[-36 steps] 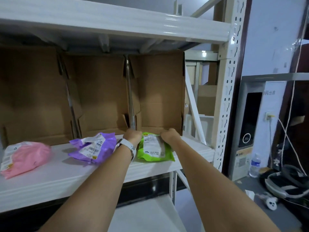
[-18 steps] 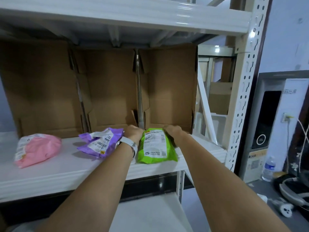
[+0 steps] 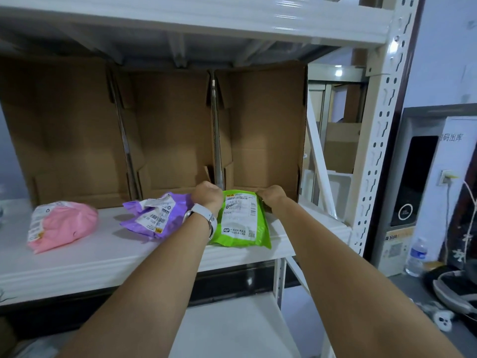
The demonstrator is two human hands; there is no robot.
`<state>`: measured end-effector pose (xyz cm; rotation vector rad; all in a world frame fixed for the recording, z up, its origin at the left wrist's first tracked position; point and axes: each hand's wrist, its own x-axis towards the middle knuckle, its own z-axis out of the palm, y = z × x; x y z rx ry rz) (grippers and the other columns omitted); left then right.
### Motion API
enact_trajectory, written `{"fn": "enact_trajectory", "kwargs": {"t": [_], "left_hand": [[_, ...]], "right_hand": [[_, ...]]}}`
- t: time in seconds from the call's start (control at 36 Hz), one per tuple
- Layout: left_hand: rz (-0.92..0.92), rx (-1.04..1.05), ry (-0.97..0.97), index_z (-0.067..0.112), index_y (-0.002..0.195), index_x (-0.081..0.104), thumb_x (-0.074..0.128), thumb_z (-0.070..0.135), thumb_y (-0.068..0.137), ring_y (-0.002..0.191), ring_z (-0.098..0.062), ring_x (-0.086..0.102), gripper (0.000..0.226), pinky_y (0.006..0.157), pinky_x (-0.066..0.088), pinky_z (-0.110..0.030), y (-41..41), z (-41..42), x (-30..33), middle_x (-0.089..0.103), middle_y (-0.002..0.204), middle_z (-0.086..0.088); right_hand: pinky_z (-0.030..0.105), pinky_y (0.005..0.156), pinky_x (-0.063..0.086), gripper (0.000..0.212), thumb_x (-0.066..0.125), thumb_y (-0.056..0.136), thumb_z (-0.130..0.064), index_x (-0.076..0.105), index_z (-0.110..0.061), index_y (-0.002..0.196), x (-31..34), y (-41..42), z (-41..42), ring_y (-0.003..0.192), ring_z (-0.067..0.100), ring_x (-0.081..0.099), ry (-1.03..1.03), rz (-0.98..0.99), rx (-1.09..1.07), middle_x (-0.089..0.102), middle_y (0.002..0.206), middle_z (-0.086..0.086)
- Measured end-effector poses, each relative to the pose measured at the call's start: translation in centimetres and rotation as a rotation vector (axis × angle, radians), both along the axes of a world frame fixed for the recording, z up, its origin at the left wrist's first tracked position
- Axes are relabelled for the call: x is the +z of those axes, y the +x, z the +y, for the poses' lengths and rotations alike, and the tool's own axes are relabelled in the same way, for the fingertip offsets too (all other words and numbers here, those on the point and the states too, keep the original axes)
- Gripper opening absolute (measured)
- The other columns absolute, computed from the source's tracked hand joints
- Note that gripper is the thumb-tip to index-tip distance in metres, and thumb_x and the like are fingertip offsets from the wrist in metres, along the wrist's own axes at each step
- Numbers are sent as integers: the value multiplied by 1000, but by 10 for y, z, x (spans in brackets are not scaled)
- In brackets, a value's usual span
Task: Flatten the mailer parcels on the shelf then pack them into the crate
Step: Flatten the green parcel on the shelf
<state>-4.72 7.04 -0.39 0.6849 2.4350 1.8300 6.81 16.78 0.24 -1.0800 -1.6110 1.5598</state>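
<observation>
Change: green mailer drawn nearer the shelf edge.
Hands: left hand and right hand clasped on its far corners.
Risk: parcel pulled off the edge; purple mailer nudged by the wrist.

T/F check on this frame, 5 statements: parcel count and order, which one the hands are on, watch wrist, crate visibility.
1. Three mailer parcels lie on the shelf. True.
2. Both hands are at the far end of the purple parcel. False: the left hand and right hand are at the far corners of the green parcel; the purple parcel lies just left of the left hand.
3. The pink parcel is the leftmost of the three. True.
4. A white wristband is on the right wrist. False: the wristband is on the left wrist.
5. A crate holding packed parcels is in view. False: only open cardboard boxes stand behind the parcels, with no parcels seen inside.
</observation>
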Motion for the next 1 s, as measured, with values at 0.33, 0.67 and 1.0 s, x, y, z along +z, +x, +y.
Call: {"fn": "enact_trajectory", "kwargs": {"t": [0.33,0.67,1.0], "left_hand": [[-198,-33,190,13,92,73,60,12,85,91,-26,66,15,82,56,-32,2,6,4,72,101,-8],[-467,-556,4,6,106,60,54,18,92,74,-23,63,19,68,53,-32,24,-5,3,65,84,-8],[-341,-639,-369,8,76,51,61,-8,86,60,-9,56,22,43,36,-14,21,-42,11,61,74,-7]], "right_hand": [[43,110,36,117,77,45,-79,48,-14,139,-18,0,7,130,25,48,-78,14,218,49,144,2],[29,61,50,30,77,80,-20,61,2,94,-10,18,-6,60,22,60,-105,207,-55,63,75,12],[31,67,44,34,73,81,-20,56,0,102,-16,18,9,59,19,52,-158,292,-213,54,70,5]]}}
